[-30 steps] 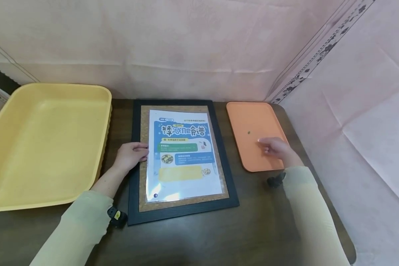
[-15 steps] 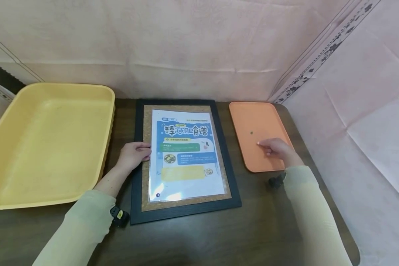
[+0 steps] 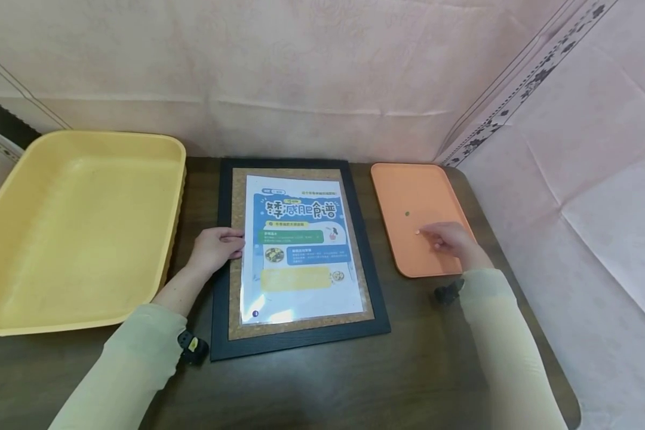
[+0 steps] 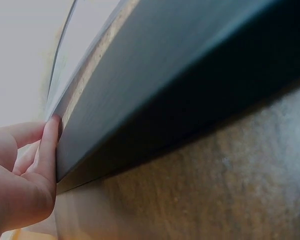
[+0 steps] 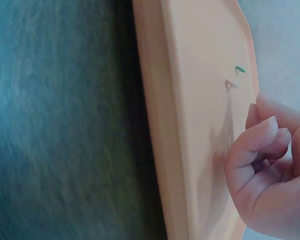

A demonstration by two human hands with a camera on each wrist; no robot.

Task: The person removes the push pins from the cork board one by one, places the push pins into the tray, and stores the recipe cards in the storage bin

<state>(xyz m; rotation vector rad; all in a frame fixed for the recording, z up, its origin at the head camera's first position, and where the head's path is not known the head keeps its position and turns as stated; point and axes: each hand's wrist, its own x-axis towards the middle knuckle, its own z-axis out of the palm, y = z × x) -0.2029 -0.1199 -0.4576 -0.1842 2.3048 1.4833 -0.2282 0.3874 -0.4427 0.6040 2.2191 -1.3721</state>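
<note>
A laminated printed sheet (image 3: 301,251) lies on a cork board (image 3: 368,316) with a dark frame (image 3: 301,348). My left hand (image 3: 213,252) is at the sheet's left edge, and in the left wrist view its fingertips meet there and pinch the edge. At right, an orange tray (image 3: 408,185) bears two small tacks, a green tack (image 5: 240,69) and a pale tack (image 5: 231,84). My right hand (image 3: 451,240) hovers over the tray, index finger stretched towards the pale tack and other fingers loosely bent. A small gap separates fingertips and tack in the right wrist view.
A large yellow plastic tray (image 3: 140,313) stands left of the board on the dark wooden table (image 3: 322,388). Pinkish cloth (image 3: 322,71) hangs behind, and more cloth (image 3: 596,209) rises along the right side. A small round dark dot (image 3: 255,313) shows at the sheet's lower left.
The head view has shifted slightly. My left hand keeps its place at the sheet's edge. My right hand has barely moved, and the pale tack now shows just beyond its fingertip.
</note>
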